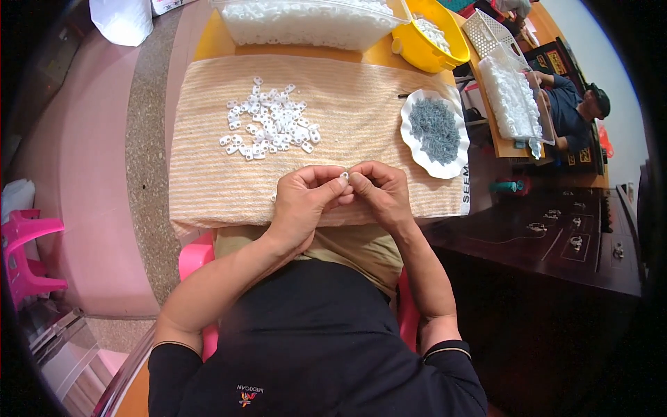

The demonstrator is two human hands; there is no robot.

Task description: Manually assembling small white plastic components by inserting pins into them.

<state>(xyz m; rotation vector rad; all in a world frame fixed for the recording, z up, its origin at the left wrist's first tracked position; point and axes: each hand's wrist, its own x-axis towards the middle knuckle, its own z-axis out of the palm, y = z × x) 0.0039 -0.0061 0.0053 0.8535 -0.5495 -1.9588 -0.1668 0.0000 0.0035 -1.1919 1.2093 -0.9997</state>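
Both hands meet over the near part of a striped towel (347, 90). Between thumb and forefinger, my left hand (303, 201) pinches a small white plastic piece (344, 176) with a hole in it. My right hand (384, 197) is closed against the same piece from the other side; whether it also holds a smaller part is hidden by the fingers. Beyond my left hand lies a loose pile of similar white plastic pieces (267, 121). To the right, a white wavy-edged plate (455, 168) holds a heap of small grey-blue parts (435, 130).
A clear bin (292, 35) full of white pieces stands at the far edge, beside a yellow basin (417, 54). Another person (571, 108) sits far right near a container of white pieces (509, 97). A pink stool (31, 254) stands left.
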